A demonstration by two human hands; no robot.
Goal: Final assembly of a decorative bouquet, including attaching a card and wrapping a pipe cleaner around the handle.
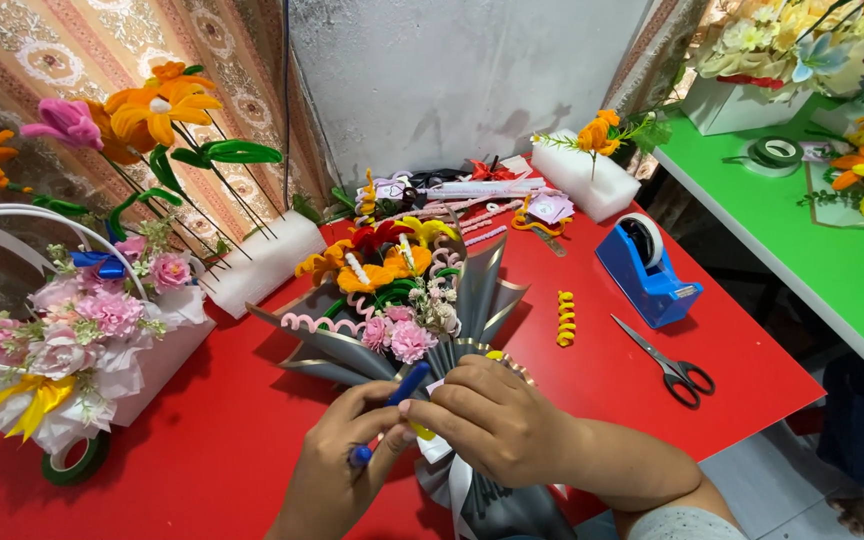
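My right hand covers the neck of the bouquet, my left hand hides most of the blue pen, the bottom edge cuts off the grey wrapping, and the clutter by the wall is too small to tell apart.

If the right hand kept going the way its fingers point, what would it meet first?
The right hand points left toward the left hand, which holds a blue pen. That pen looks first in line, though depth is unclear.
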